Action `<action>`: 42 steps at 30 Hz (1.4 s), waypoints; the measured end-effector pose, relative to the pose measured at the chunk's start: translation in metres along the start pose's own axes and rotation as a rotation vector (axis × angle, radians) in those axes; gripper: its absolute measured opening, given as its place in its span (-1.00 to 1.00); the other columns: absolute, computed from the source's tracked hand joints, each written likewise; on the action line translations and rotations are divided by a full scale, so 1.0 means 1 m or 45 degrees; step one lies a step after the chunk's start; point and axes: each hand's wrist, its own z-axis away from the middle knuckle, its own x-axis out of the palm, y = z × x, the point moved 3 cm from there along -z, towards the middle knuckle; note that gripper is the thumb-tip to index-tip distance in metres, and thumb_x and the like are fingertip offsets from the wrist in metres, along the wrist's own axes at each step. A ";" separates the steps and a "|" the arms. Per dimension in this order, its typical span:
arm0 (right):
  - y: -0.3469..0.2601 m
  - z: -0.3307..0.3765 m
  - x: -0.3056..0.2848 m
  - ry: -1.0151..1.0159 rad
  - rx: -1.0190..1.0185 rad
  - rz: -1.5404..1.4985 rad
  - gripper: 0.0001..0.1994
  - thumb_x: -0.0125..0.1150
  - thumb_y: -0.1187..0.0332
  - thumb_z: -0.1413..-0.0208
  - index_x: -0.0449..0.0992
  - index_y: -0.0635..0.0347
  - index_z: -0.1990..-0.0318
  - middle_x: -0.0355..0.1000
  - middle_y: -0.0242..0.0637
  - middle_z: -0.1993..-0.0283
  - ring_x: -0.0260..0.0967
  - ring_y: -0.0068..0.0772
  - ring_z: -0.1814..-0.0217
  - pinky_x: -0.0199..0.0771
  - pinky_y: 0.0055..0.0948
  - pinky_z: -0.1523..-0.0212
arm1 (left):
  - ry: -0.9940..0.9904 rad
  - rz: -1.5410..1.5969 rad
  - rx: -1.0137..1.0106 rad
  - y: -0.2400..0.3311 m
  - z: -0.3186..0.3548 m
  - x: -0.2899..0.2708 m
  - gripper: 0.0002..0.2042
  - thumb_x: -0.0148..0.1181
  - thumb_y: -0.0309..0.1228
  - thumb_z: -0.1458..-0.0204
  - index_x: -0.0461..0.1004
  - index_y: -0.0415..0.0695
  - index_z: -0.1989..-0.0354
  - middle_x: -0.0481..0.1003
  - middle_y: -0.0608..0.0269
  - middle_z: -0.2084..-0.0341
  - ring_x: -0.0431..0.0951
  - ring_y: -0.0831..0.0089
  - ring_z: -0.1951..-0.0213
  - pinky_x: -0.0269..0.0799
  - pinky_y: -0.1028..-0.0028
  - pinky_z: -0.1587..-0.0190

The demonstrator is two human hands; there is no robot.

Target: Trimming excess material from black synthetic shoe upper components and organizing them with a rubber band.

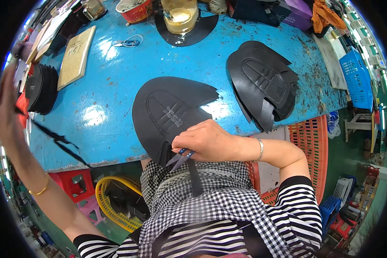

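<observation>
My right hand [206, 139] rests at the near edge of the blue table, shut on small blue-handled snips [180, 158] whose tips point down toward my lap. It lies on a black shoe-upper piece [167, 109] with a tongue strip hanging over the table edge. My left hand [6, 107] is raised far out to the left, pinching a thin black trimmed strip [56, 139] that trails down past the table's front edge.
A stack of black upper pieces [264, 81] lies at right, another black stack [41, 88] at far left. A tan board [76, 56], a second pair of snips [127, 43], a glue jar [180, 17] and a red bowl [135, 10] sit at the back. Orange and yellow baskets [311, 146] stand below.
</observation>
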 end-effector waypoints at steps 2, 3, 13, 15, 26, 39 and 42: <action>0.008 0.006 -0.004 -0.119 0.152 -0.049 -0.74 0.34 0.48 0.13 0.47 0.09 0.24 0.52 -0.37 0.36 0.55 -0.24 0.28 0.51 -0.29 0.34 | -0.366 -0.003 0.036 -0.012 0.020 0.069 -0.85 0.29 -0.45 -0.09 0.63 -0.18 0.17 0.59 0.32 0.24 0.53 0.66 0.21 0.41 0.62 0.10; 0.004 0.003 -0.009 -0.141 0.121 -0.078 -0.74 0.34 0.48 0.13 0.47 0.09 0.24 0.52 -0.37 0.36 0.55 -0.24 0.28 0.51 -0.29 0.34 | -0.784 0.127 0.014 0.007 0.040 0.093 -0.89 0.33 -0.46 -0.04 0.63 -0.19 0.27 0.59 0.37 0.33 0.51 0.67 0.29 0.42 0.62 0.18; 0.015 0.007 -0.069 0.140 0.857 -0.139 -0.72 0.21 0.39 -0.22 0.31 0.20 -0.01 0.43 -0.29 0.39 0.30 -0.60 0.43 0.34 -0.48 0.35 | -1.488 0.394 0.012 -0.005 0.129 0.188 -0.87 0.38 -0.43 0.09 0.60 -0.23 0.45 0.57 0.24 0.56 0.52 0.48 0.45 0.42 0.48 0.29; 0.023 0.012 -0.067 0.116 0.949 -0.211 -0.78 0.17 0.39 -0.25 0.31 0.20 0.04 0.47 -0.27 0.37 0.34 -0.58 0.45 0.33 -0.48 0.37 | -1.483 0.318 0.006 -0.008 0.130 0.194 -0.86 0.39 -0.41 0.11 0.61 -0.21 0.44 0.55 0.19 0.57 0.52 0.41 0.46 0.42 0.45 0.27; 0.028 -0.032 -0.059 -0.183 0.326 0.166 -0.87 0.28 0.45 -0.06 0.42 0.14 0.29 0.42 -0.31 0.47 0.43 -0.30 0.46 0.36 -0.38 0.49 | -1.417 0.238 0.052 -0.017 0.136 0.204 -0.83 0.41 -0.39 0.13 0.57 -0.21 0.47 0.52 0.17 0.59 0.48 0.32 0.49 0.42 0.40 0.33; 0.036 -0.058 -0.052 -0.494 0.030 0.392 -0.83 0.28 0.38 0.01 0.38 0.04 0.32 0.32 -0.37 0.55 0.41 -0.28 0.46 0.36 -0.29 0.52 | -1.161 0.128 0.317 -0.030 0.131 0.191 -0.82 0.41 -0.41 0.16 0.53 -0.17 0.44 0.47 0.10 0.63 0.49 0.17 0.52 0.37 0.31 0.43; 0.034 -0.061 -0.043 -0.469 0.062 0.550 -0.82 0.27 0.35 -0.01 0.39 0.03 0.27 0.34 -0.35 0.54 0.44 -0.25 0.44 0.37 -0.28 0.52 | -1.200 0.126 0.358 -0.027 0.130 0.191 -0.85 0.37 -0.44 0.12 0.54 -0.18 0.40 0.46 0.09 0.63 0.48 0.17 0.53 0.36 0.31 0.44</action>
